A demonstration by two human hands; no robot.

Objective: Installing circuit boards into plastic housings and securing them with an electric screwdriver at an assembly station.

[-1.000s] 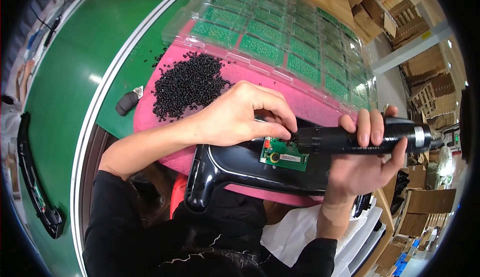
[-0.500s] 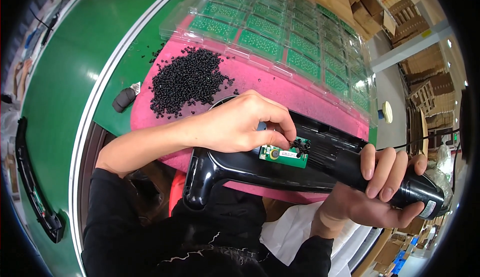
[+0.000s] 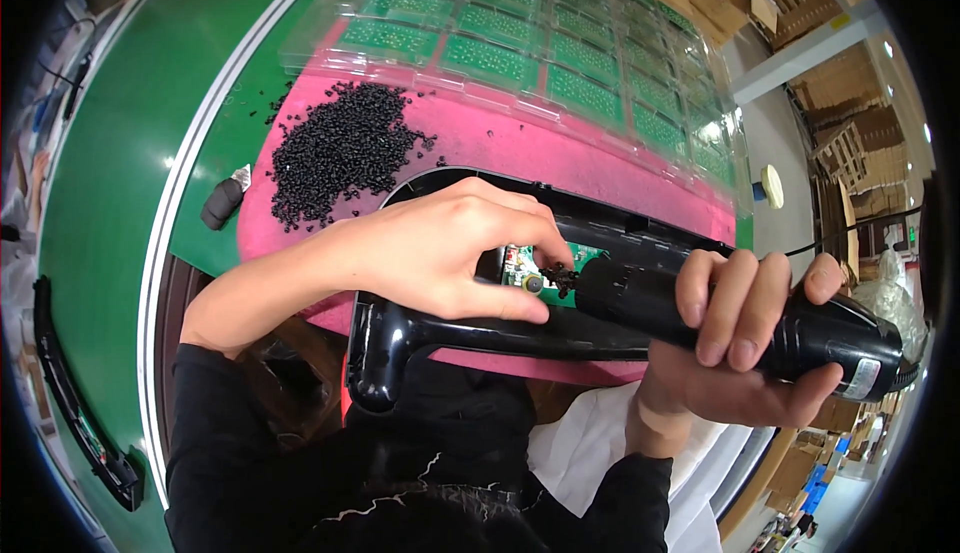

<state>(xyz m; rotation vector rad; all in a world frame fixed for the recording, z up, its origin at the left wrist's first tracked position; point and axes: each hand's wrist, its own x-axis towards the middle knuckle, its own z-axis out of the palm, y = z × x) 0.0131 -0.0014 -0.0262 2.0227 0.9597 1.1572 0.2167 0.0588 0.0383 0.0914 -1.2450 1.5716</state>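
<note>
My right hand (image 3: 745, 338) is wrapped round a black corded power tool (image 3: 640, 298), apparently an electric screwdriver, held slanting with its nose to the left. A small clump of black screws (image 3: 560, 279) clings at that nose. My left hand (image 3: 450, 253) is beside the clump, thumb and forefinger apart, with nothing visible between them; its other fingers are partly hidden. Under both hands lies a long black plastic housing (image 3: 385, 373) with a rounded, bent end. A green circuit board (image 3: 512, 265) sits in it, partly covered by my left hand and the tool.
A heap of black screws (image 3: 340, 158) lies on the pink mat (image 3: 480, 143). Behind it stands a clear plastic tray (image 3: 470, 83) with several green circuit boards. A dark lump (image 3: 222, 203) rests on the green table (image 3: 110, 223); a curved black part (image 3: 75, 403) lies far left.
My left thumb and forefinger, pinched at the screw clump before, have spread apart. The tool and my right hand have shifted slightly left, and the whole view has moved a little.
</note>
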